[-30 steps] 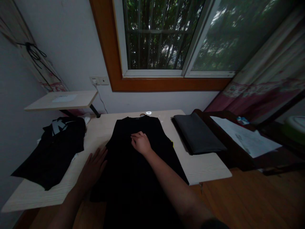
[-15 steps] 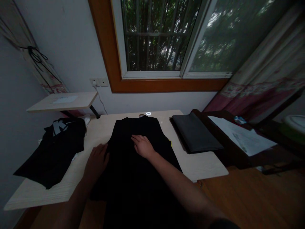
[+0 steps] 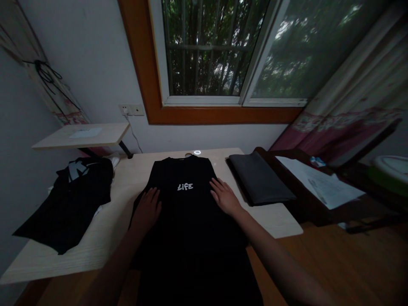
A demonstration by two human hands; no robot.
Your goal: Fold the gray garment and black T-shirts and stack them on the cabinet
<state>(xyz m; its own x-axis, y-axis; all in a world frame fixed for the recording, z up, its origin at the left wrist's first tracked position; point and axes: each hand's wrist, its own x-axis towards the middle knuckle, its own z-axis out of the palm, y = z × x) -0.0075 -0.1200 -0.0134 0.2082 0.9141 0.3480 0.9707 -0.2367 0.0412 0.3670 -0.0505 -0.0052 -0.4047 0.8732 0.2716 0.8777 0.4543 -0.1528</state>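
Note:
A black shirt (image 3: 185,216) lies spread on the pale wooden table (image 3: 105,250), its neckline toward the window and a small white print on its chest. My left hand (image 3: 148,208) rests flat on the shirt's left side, fingers stretched out. On the right side of the chest lies my right hand (image 3: 225,196), its fingers extended on the cloth near the edge. Neither hand grips anything. The shirt's lower part blends into darkness at the table's near edge.
Another black garment (image 3: 70,204) with a grey-white print lies crumpled at the left, below a small raised shelf (image 3: 111,132). A dark flat folder-like item (image 3: 261,178) is on the right. Beyond it, a dark side table (image 3: 287,208) holds a paper sheet (image 3: 318,182).
My right hand has moved from the middle of the chest to the right side, uncovering the white print. My left hand has shifted rightward onto the shirt.

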